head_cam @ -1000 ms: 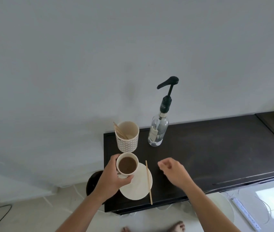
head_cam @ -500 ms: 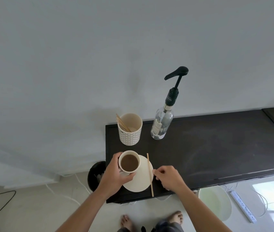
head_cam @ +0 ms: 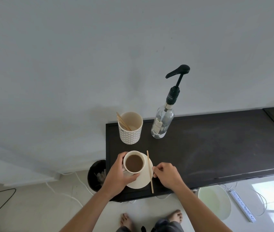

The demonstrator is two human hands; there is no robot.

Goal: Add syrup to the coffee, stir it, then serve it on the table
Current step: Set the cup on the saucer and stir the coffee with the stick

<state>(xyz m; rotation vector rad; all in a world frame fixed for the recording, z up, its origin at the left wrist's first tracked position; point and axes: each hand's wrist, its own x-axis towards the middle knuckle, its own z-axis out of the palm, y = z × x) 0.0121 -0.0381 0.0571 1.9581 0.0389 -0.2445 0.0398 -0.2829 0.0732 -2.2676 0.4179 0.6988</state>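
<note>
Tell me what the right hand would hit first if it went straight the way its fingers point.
The right hand would meet the saucer rim first, then the stirrer lying across it; whether the fingertips already touch is unclear.

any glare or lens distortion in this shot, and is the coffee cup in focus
Head view: wide-angle warp leans the syrup bottle rightward and slants the counter edges; same view, a blown-out sunlight patch glares on the floor at lower right; the coffee cup in the left hand is sharp, no motion blur.
</note>
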